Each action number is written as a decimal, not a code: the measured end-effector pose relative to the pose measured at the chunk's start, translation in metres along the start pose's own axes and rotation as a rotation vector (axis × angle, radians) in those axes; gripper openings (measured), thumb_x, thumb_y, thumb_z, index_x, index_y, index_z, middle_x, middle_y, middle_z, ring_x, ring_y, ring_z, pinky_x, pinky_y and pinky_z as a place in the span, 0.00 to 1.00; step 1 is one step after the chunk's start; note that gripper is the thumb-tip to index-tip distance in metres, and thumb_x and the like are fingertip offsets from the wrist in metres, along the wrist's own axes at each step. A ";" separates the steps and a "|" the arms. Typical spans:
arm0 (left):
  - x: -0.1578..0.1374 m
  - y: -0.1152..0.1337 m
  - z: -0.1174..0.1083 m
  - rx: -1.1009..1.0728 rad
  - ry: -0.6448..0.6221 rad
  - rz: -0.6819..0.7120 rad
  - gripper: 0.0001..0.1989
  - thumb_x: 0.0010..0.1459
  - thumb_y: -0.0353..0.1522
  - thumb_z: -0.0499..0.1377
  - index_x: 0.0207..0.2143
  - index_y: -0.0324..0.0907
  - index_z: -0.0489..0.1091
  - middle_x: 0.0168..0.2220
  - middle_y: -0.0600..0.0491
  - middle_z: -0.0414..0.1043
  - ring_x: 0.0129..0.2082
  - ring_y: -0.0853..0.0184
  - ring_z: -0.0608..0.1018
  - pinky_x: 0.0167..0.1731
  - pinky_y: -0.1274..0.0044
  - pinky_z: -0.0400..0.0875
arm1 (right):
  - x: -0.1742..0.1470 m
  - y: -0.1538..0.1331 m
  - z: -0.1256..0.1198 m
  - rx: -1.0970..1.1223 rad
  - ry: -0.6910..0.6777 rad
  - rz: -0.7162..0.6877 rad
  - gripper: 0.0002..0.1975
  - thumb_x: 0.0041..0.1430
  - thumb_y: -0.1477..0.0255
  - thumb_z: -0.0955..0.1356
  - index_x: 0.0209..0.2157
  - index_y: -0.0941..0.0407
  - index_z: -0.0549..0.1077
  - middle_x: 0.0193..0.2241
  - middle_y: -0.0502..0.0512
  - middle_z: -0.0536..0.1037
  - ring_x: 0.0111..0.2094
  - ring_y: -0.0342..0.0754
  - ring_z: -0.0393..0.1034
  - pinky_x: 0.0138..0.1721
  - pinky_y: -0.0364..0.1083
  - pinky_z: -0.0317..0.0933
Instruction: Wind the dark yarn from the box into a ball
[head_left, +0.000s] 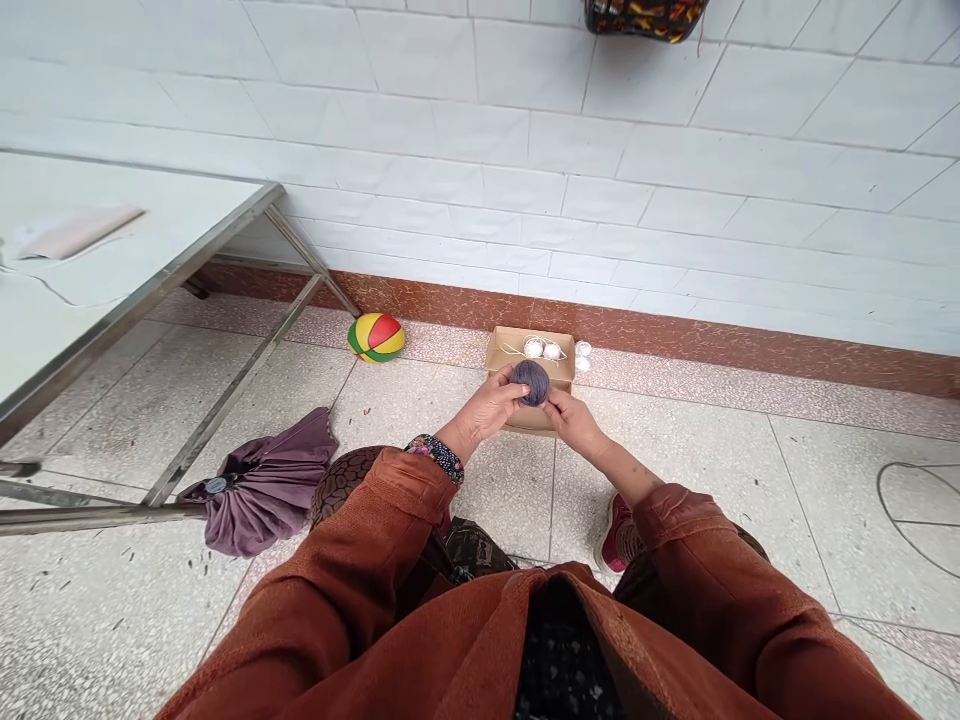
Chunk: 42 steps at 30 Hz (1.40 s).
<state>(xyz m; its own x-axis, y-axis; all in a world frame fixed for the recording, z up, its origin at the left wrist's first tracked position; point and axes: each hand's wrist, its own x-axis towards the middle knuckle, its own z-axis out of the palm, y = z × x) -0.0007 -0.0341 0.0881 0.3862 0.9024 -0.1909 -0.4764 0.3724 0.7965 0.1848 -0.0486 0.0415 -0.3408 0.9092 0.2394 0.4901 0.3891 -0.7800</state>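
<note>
A grey-purple ball of yarn (531, 384) is held up above an open cardboard box (499, 340). My left hand (491, 405) is closed on the ball's left side, its thumb over the front. Pinched fingers of my right hand (576, 420) meet the ball's lower right edge; I cannot make out a separate strand between them. Behind the ball, two small white balls (542, 349) lie in the box with loose pale string. The hands and ball hide part of the box's near side.
More white balls (583, 355) sit on the floor right of the box, near the wall. To the left are a colourful ball (376, 338), a folded purple umbrella (274, 485) and a metal-framed table (225, 235). A thin wire frame (889, 510) lies at far right.
</note>
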 end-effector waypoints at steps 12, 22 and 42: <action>-0.031 -0.009 -0.008 0.525 0.068 0.153 0.36 0.41 0.28 0.69 0.54 0.43 0.64 0.49 0.49 0.71 0.46 0.63 0.74 0.48 0.70 0.66 | -0.034 -0.079 -0.021 -0.086 0.028 -0.223 0.10 0.70 0.67 0.62 0.38 0.54 0.74 0.33 0.55 0.76 0.35 0.47 0.71 0.38 0.46 0.66; -0.043 -0.001 0.009 0.258 -0.305 0.009 0.35 0.44 0.30 0.68 0.57 0.49 0.66 0.54 0.48 0.70 0.53 0.57 0.72 0.49 0.67 0.67 | 0.000 -0.039 -0.026 0.025 0.212 -0.055 0.18 0.68 0.57 0.63 0.30 0.54 0.71 0.28 0.52 0.73 0.31 0.48 0.67 0.35 0.46 0.62; -0.061 -0.031 -0.003 0.318 0.379 0.144 0.36 0.41 0.28 0.67 0.55 0.44 0.62 0.46 0.51 0.71 0.42 0.65 0.75 0.41 0.74 0.69 | -0.064 -0.103 -0.002 -0.084 -0.012 -0.222 0.12 0.70 0.65 0.62 0.40 0.53 0.75 0.32 0.55 0.76 0.35 0.49 0.72 0.40 0.48 0.66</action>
<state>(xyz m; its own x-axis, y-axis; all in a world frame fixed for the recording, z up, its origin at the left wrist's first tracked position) -0.0122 -0.1003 0.0733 -0.0069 0.9768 -0.2140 -0.2176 0.2074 0.9537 0.1578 -0.1461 0.1074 -0.4570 0.7983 0.3922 0.4668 0.5906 -0.6582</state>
